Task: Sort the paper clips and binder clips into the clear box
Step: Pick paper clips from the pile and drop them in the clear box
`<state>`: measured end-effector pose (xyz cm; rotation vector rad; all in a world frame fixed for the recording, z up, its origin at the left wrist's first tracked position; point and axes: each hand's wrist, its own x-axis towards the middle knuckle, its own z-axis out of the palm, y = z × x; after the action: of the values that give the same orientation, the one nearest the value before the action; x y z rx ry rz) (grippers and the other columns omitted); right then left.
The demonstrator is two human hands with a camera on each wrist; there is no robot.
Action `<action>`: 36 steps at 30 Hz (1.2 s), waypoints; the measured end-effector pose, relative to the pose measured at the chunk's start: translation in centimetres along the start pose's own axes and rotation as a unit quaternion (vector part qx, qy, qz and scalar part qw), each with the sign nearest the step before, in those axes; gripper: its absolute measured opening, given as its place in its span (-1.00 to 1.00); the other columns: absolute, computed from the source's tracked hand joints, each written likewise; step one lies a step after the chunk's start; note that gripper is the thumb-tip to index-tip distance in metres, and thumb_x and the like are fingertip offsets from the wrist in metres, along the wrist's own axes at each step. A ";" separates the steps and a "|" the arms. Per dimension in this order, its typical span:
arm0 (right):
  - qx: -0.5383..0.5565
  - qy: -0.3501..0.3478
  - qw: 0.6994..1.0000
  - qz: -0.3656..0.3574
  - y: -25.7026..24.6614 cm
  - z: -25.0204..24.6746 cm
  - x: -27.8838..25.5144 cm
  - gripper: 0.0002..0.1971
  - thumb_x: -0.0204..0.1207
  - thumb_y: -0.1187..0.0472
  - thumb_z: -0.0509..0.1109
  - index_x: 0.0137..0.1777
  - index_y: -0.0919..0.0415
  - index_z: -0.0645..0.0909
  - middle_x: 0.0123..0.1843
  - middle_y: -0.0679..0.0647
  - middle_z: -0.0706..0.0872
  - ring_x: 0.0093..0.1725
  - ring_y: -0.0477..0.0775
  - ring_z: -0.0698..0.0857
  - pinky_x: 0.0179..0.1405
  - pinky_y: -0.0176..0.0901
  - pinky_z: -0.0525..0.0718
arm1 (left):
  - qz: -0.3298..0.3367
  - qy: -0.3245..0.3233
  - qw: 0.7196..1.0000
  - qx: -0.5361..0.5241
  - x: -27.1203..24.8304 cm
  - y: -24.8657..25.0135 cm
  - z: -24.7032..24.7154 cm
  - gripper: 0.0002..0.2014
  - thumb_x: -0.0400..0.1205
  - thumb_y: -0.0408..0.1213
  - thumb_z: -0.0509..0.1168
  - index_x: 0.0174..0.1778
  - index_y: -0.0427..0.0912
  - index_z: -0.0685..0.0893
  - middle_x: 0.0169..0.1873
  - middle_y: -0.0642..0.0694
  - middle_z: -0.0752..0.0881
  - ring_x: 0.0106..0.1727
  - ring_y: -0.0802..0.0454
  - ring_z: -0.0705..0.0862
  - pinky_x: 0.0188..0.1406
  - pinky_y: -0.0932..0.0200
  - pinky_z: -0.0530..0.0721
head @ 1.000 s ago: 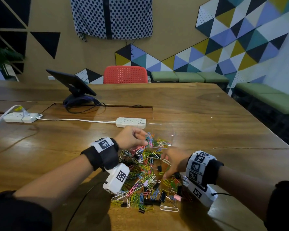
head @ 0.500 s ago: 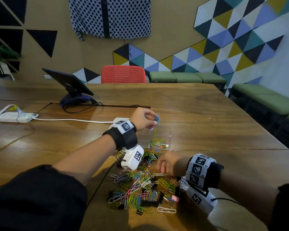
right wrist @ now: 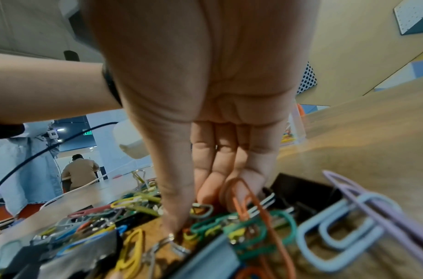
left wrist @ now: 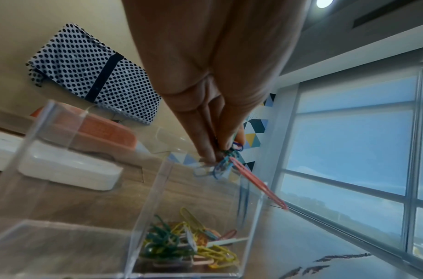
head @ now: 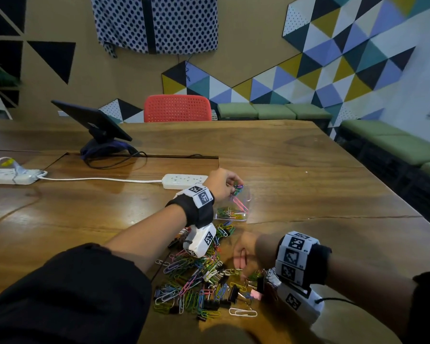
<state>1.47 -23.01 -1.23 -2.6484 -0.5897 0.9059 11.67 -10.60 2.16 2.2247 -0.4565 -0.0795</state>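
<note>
Nearest me, the loose heap of paper clips (head: 196, 276) on the wooden table (head: 308, 194) — coloured wire, many dozens, spread wide and tangled, hardly dented as far as I can judge. Mixed through its near edge, the black binder clips (head: 230, 295); none of these shows in the box yet, so that half of the sort looks unstarted. One white paper clip (head: 242, 312) lies a little apart at the front. My right hand (head: 246, 254) is down in the heap, fingers (right wrist: 212, 169) straight and pointing into the clips, thumb tip touching the table among them; an orange clip leans against a fingertip, but I cannot tell that anything is pinched. Just beyond the heap stands the clear box (head: 233, 209), open-topped, with a thin layer of yellow, green and pink paper clips on the floor of one compartment; the wrist view shows a second compartment beside it that looks bare. Above the box, my left hand (head: 221, 183) pinches a small bunch of clips (left wrist: 225, 160) between thumb and fingertips, a pink one dangling over the rim — not yet let go. Farther back, two white power strips (head: 181, 181) and a tablet on a stand (head: 94, 122).
</note>
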 end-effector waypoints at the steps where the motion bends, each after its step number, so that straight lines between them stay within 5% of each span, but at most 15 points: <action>1: -0.004 -0.001 1.000 0.000 -0.1 0.0 -0.1 -0.72 0.35 0.34 0.56 0.05 0.39 0.69 -0.39 -0.18 0.56 -0.61 -0.40 0.55 -0.54 -0.66 0.43 | -0.003 -0.006 1.000 0.005 0.0 0.0 -0.1 -0.68 0.53 -0.65 0.26 0.04 -0.23 0.76 0.02 -0.25 0.78 0.03 -0.13 0.76 0.08 -0.07 0.75; 3: -0.003 0.000 1.000 0.003 -0.2 0.0 -0.3 -0.71 0.38 0.35 0.54 0.09 0.40 0.68 -0.38 -0.15 0.58 -0.47 -0.28 0.59 -0.38 -0.56 0.51 | -0.002 -0.022 1.000 0.018 0.0 0.0 -0.2 -0.67 0.53 -0.67 0.24 0.05 -0.25 0.76 0.07 -0.25 0.77 0.07 -0.10 0.75 0.09 -0.03 0.75; 5: -0.014 0.002 1.000 0.000 -0.5 0.1 -0.6 -0.73 0.40 0.32 0.52 0.08 0.38 0.69 -0.31 -0.07 0.64 -0.27 -0.06 0.62 -0.11 -0.33 0.61 | 0.006 -0.037 0.999 0.018 -0.1 0.0 -0.3 -0.68 0.52 -0.69 0.23 0.06 -0.34 0.75 0.05 -0.28 0.78 -0.03 -0.01 0.74 -0.03 0.24 0.76; 8: -0.026 0.004 1.000 -0.004 -0.9 0.2 -1.0 -0.76 0.43 0.34 0.48 0.09 0.37 0.69 -0.08 0.15 0.74 -0.12 -0.04 0.62 0.07 -0.19 0.63 | 0.009 -0.034 0.999 0.022 -0.1 -0.1 -0.4 -0.74 0.50 -0.64 0.32 0.04 -0.35 0.76 -0.02 -0.27 0.80 -0.15 0.07 0.74 -0.14 0.44 0.69; 10: -0.029 0.000 1.000 -0.006 -1.1 0.2 -1.0 -0.76 0.43 0.38 0.45 0.10 0.38 0.68 -0.03 0.20 0.76 -0.12 -0.05 0.62 0.03 -0.23 0.64 | 0.004 -0.022 0.999 0.031 -0.2 -0.3 -0.4 -0.80 0.49 -0.56 0.39 0.00 -0.32 0.77 -0.06 -0.23 0.82 -0.12 0.06 0.76 -0.01 0.25 0.73; 14: -0.018 -0.010 1.000 -0.006 -1.3 -0.1 -1.3 -0.71 0.42 0.39 0.48 0.15 0.37 0.65 -0.27 -0.08 0.64 -0.23 -0.07 0.60 -0.21 -0.38 0.55 | -0.002 -0.022 0.999 0.045 -0.4 -0.4 -0.5 -0.86 0.53 -0.49 0.39 -0.04 -0.30 0.77 -0.10 -0.21 0.83 -0.08 -0.01 0.80 0.04 0.11 0.75; 18: -0.042 -0.001 0.999 -0.015 -1.5 -0.1 -1.7 -0.71 0.45 0.32 0.47 0.17 0.32 0.65 0.06 0.16 0.76 -0.10 -0.07 0.60 -0.08 -0.29 0.58 | 0.036 -0.030 0.996 0.077 -1.3 -0.1 -1.3 -0.77 0.60 -0.51 0.26 0.08 -0.25 0.76 0.00 -0.14 0.81 -0.01 0.11 0.73 0.15 0.24 0.65; 22: -0.061 0.012 0.998 -0.014 -1.3 0.4 -1.8 -0.76 0.45 0.33 0.45 0.12 0.30 0.68 -0.12 0.02 0.66 -0.09 -0.06 0.61 0.03 -0.25 0.58 | 0.093 -0.009 0.991 0.095 -3.6 -0.2 -3.1 -0.79 0.59 -0.45 0.31 0.08 -0.18 0.75 -0.08 0.01 0.75 -0.05 0.17 0.68 -0.01 0.37 0.59; 25: -0.062 0.016 0.998 -0.009 -1.5 0.5 -1.9 -0.76 0.43 0.38 0.43 0.10 0.31 0.69 -0.20 -0.05 0.62 -0.13 -0.04 0.59 -0.19 -0.42 0.54 | 0.094 -0.053 0.983 0.150 -5.5 -1.6 -4.3 -0.84 0.54 -0.38 0.38 0.02 -0.17 0.73 -0.11 -0.04 0.70 -0.14 0.13 0.61 -0.20 0.43 0.50; 27: -0.068 0.015 0.998 -0.002 -1.7 0.4 -2.0 -0.76 0.44 0.35 0.43 0.10 0.25 0.68 -0.14 -0.05 0.63 -0.12 -0.04 0.59 -0.16 -0.36 0.58 | 0.059 -0.106 0.972 0.202 -6.7 -2.7 -4.7 -0.84 0.54 -0.32 0.39 0.03 -0.17 0.69 -0.07 -0.06 0.67 -0.15 0.16 0.57 -0.25 0.46 0.46; 29: -0.066 0.012 0.998 0.007 -1.8 0.3 -2.0 -0.75 0.44 0.34 0.43 0.12 0.21 0.68 -0.08 -0.04 0.63 -0.10 -0.04 0.59 -0.06 -0.26 0.61 | 0.019 -0.152 0.957 0.245 -7.6 -3.8 -4.8 -0.78 0.55 -0.25 0.39 0.10 -0.16 0.66 0.05 -0.08 0.65 -0.06 0.13 0.57 -0.11 0.38 0.51; 31: -0.054 0.010 0.998 0.008 -1.8 0.3 -2.0 -0.73 0.44 0.36 0.43 0.14 0.20 0.68 -0.09 -0.04 0.63 -0.10 -0.04 0.58 -0.19 -0.34 0.56 | -0.007 -0.178 0.943 0.282 -8.1 -4.6 -4.6 -0.69 0.56 -0.18 0.38 0.20 -0.15 0.61 0.17 -0.11 0.59 0.03 0.11 0.52 0.02 0.29 0.49; 36: -0.008 0.028 1.000 0.012 -1.2 0.1 -2.1 -0.74 0.43 0.38 0.43 0.13 0.23 0.70 -0.33 -0.22 0.58 -0.31 -0.24 0.59 -0.24 -0.45 0.59 | 0.005 -0.187 0.931 0.314 -8.0 -4.7 -3.2 -0.58 0.58 -0.09 0.34 0.35 -0.09 0.52 0.25 -0.12 0.50 0.27 -0.03 0.52 0.22 0.14 0.47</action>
<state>-0.42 -22.89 0.21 -2.6900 -0.5551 0.8352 6.31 -2.67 -0.13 2.8482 -0.7881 -0.4082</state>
